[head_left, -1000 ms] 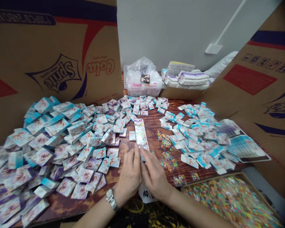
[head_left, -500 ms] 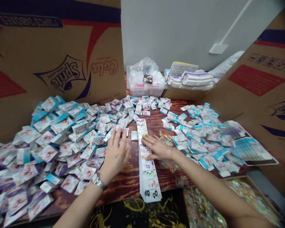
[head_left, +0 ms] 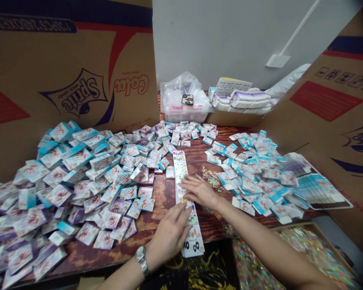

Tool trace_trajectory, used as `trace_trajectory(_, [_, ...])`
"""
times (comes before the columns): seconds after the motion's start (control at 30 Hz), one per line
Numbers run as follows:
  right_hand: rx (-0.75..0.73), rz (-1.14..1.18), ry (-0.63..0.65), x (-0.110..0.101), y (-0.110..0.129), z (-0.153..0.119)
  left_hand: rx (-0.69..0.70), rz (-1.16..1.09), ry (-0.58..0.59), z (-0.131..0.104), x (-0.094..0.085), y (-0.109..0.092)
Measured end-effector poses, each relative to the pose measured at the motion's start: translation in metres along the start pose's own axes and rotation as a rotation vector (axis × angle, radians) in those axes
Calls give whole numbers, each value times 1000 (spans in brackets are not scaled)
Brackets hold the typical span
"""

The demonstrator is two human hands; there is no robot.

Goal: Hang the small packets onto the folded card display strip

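Observation:
A long stack of printed sticker strips lies lengthwise on the table, its near end at the table's front edge. My right hand rests flat on the middle of the stack, fingers stretched across it. Just nearer to me, my left hand touches the stack's left edge with loosely bent fingers; a silver watch is on that wrist. Neither hand grips anything that I can see. Partly behind my right hand lies a clear bag of small colourful pieces. One small white-and-blue box sits left of the stack.
Small boxes are heaped on the left, with another pile of boxes on the right. Large cartons stand at both sides. At the back is a plastic tub. An open carton of colourful packets sits below, front right.
My left hand has moved from the box heap, down and right, onto the sticker strips. My right hand stays on the stack, almost unmoved.

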State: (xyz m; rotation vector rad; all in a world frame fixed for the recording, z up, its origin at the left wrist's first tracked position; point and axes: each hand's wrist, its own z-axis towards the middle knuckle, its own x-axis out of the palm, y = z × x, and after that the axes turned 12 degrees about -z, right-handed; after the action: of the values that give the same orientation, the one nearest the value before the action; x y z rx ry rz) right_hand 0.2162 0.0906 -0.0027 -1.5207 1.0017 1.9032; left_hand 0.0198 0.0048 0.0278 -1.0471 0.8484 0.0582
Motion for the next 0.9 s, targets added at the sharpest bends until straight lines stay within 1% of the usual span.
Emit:
trace_trajectory(0.13, [81, 145, -163, 9, 5, -2, -54, 42, -91, -1, 13, 16])
trace_trajectory(0.23, [193, 340, -239, 11, 11, -2, -57, 45, -93, 2, 17, 26])
trace_trajectory(0.4, [293, 498, -252, 4, 14, -2, -44, 34, -96, 4, 21, 30])
trace_trajectory(0.6, [362, 659, -242, -1, 9, 2, -89, -21, -191, 10, 20, 29])
trace_trajectory(0.67, [371, 697, -245, -3, 8, 4, -101, -68, -189, 14, 18, 30])
trace_trajectory(0.77, [385, 714, -272, -17, 3, 10, -116, -96, -154, 16, 14, 31])
trace_trajectory(0.83, [404, 699, -322, -36, -1, 15, -110, -86, -139, 16, 10, 28])
trace_trajectory(0.9, [429, 616, -415, -63, 0, 17, -98, -77, -187, 16, 4, 22])
